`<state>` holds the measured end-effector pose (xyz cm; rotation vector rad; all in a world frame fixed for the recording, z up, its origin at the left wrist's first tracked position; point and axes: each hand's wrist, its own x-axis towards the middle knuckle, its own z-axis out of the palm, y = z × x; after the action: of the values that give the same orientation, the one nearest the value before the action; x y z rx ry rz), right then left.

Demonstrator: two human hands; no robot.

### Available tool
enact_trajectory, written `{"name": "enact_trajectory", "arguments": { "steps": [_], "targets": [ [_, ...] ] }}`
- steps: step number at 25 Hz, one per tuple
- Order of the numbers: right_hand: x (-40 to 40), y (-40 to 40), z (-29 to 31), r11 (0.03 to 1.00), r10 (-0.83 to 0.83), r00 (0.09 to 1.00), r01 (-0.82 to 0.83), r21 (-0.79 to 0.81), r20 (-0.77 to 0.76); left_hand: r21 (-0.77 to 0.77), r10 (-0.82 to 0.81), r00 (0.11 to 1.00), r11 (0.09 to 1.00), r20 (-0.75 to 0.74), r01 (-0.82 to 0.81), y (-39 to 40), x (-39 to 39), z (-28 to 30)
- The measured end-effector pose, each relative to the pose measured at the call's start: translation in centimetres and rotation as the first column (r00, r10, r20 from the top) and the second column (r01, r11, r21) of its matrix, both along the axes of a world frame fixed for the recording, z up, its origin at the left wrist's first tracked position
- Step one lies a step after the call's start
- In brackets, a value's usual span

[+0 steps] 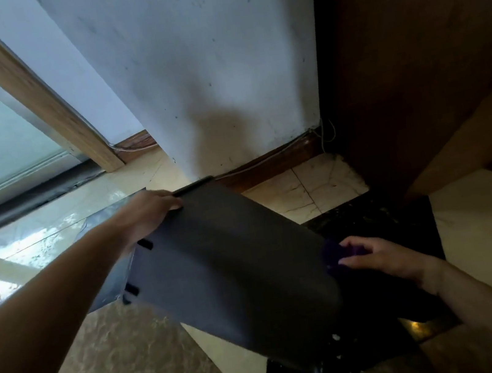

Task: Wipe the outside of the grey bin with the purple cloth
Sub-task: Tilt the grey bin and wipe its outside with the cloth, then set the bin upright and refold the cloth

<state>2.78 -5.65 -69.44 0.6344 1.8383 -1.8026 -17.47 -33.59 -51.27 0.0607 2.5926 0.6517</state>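
Note:
The grey bin [229,269] fills the middle of the view, tilted with its rim toward the wall and its broad side facing me. My left hand [146,213] grips the rim at the bin's upper left edge. My right hand [381,256] presses the purple cloth [334,254] against the bin's right side; only a small dark purple patch shows between my fingers and the bin. The bin's lower end rests near the floor. Its inside is hidden.
A scuffed white wall [221,77] rises just behind the bin, with a brown skirting board [270,164] at its foot. Dark wooden furniture [412,63] stands at the right. A glass door with a wooden frame [31,101] is at the left. Glossy tiled floor [122,367] lies below.

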Motion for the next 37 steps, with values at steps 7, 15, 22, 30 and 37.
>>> {"name": "enact_trajectory", "arguments": {
  "steps": [7,15,22,30,37],
  "targets": [
    [-2.9,2.3,4.5,0.979,-0.202,0.955,0.198,-0.037,-0.218,0.239,-0.382,0.914,0.883,-0.133,0.404,0.8,1.2,0.1],
    [-7.8,4.7,13.1,0.935,-0.282,0.932,0.320,0.154,-0.227,-0.084,-0.593,0.470,0.674,-0.654,0.733,-0.4,2.2,-1.3],
    [-7.7,4.9,13.6,0.847,-0.255,0.896,0.389,0.363,-0.365,-0.334,-0.624,0.314,0.700,-0.715,0.631,0.3,1.6,-4.3],
    [-6.9,4.6,10.1,0.698,-0.103,0.886,0.388,0.601,-0.453,-0.493,-0.686,0.256,0.688,-0.681,0.533,0.4,4.2,-7.9],
    [-6.0,5.1,8.9,0.687,-0.122,0.887,0.399,0.607,-0.445,-0.503,-0.679,0.224,0.690,-0.699,0.521,1.3,4.0,-8.6]
  ]
}}
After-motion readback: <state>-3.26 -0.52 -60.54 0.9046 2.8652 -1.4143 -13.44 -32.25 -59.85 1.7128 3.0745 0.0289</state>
